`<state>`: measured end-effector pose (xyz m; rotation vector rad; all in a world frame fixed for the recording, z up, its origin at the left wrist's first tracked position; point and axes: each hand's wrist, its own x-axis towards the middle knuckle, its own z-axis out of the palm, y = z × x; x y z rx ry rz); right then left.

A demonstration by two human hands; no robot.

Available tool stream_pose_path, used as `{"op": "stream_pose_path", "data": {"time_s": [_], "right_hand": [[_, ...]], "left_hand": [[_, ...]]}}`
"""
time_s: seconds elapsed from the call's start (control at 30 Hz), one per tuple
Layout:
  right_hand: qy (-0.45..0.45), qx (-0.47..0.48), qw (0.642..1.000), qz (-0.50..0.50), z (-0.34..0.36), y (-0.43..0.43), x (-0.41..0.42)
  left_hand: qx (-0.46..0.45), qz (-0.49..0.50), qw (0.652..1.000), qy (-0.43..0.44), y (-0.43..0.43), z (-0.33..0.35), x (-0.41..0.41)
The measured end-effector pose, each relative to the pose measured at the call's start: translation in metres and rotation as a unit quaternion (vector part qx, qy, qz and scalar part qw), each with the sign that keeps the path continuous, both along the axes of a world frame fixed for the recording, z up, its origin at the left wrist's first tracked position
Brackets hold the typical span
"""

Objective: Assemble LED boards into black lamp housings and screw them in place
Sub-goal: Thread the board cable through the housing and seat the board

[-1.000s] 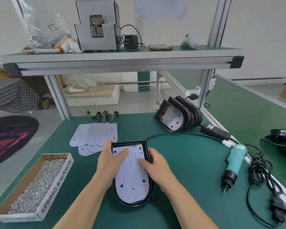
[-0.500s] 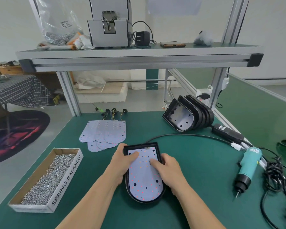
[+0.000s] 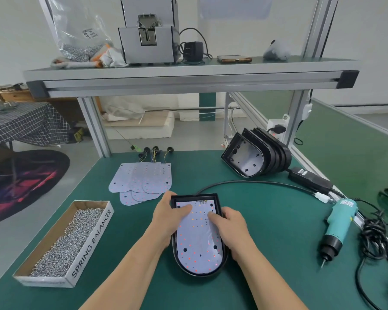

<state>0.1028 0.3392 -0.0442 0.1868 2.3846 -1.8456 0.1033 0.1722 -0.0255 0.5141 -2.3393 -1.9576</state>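
My left hand [image 3: 168, 218] grips the left rim of the black lamp housing [image 3: 211, 273], thumb pressing on the LED board [image 3: 199, 245] that lies inside it. My right hand [image 3: 232, 230] clasps the right rim, a fingertip also on the board. The housing lies flat on the green table [image 3: 278, 231]. Spare boards [image 3: 143, 182] lie beyond it, a box of screws [image 3: 63, 242] to the left and an electric screwdriver [image 3: 338, 224] to the right.
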Motion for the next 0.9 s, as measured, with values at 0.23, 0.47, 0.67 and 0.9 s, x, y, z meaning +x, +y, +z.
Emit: {"op": "stream_pose_path", "data": {"time_s": [0.23,0.47,0.67,0.9], "right_hand": [[0.019,0.127,0.992,-0.013,-0.003,0.002,-0.006],[-0.001,0.134,0.991,0.006,-0.002,0.005,-0.007],[-0.003,0.125,0.992,0.015,-0.003,0.006,-0.007],[-0.001,0.109,0.994,0.009,-0.003,0.006,-0.006]], "left_hand": [[-0.006,-0.003,1.000,-0.031,0.003,-0.001,-0.005],[-0.109,-0.046,0.989,-0.085,-0.013,0.007,0.003],[-0.426,0.173,0.888,-0.029,-0.157,0.046,0.035],[-0.522,0.031,0.834,-0.178,-0.199,0.013,0.055]]}}
